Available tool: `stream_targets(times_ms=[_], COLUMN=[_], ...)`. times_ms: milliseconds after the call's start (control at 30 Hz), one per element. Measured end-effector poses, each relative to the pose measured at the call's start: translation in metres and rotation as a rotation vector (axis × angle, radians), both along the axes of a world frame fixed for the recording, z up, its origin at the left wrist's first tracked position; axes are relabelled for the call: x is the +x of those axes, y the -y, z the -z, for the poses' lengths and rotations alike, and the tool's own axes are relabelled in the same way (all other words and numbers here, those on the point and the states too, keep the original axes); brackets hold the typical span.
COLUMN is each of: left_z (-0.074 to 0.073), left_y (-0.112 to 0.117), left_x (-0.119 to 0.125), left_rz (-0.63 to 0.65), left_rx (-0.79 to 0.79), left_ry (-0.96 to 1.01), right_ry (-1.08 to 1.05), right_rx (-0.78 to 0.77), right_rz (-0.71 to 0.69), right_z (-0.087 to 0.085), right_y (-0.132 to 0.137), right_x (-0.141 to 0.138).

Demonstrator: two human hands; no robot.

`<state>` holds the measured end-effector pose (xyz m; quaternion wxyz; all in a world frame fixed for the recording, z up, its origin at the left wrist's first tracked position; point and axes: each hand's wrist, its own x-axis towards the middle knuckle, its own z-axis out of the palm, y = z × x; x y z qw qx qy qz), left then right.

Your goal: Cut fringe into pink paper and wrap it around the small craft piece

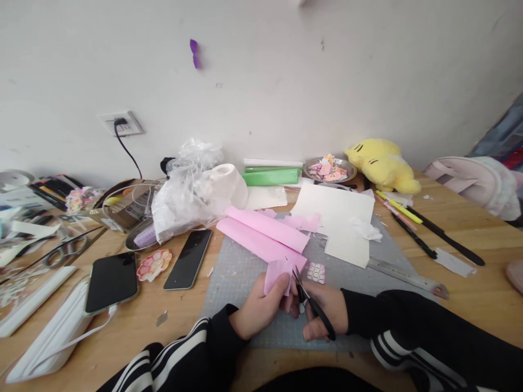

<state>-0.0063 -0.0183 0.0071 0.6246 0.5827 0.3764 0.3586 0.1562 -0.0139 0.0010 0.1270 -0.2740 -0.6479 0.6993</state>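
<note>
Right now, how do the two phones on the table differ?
The left phone rests on a white case, raised off the table; the right phone lies flat on the wood. The left phone looks wider and nearer; the right phone looks slimmer and lies more steeply slanted. Both lie face up with dark screens.

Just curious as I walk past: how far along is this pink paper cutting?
Early, it seems. Done: little shows, perhaps pink scraps by the white card. In hand: the left hand pinches a small folded pink piece, and the right hand holds black scissors at its edge. Left: two pink rolls on the grey mat look largely uncut.
</note>
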Motion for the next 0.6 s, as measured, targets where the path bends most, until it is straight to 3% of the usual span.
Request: stream_targets(times_ms=[367,600], left_z=[-0.0022,0.0017], left_y=[-0.0014,-0.0017], left_x=[-0.0023,-0.0028], left_rz=[-0.002,-0.001], left_rx=[0.142,0.103], left_ry=[-0.233,-0.188], right_ry=[0.090,0.077], right_rx=[-0.116,-0.168], right_rz=[-0.014,0.014], right_z=[0.0059,0.0060], right_y=[-0.0024,-0.0030], right_x=[-0.0019,-0.0042])
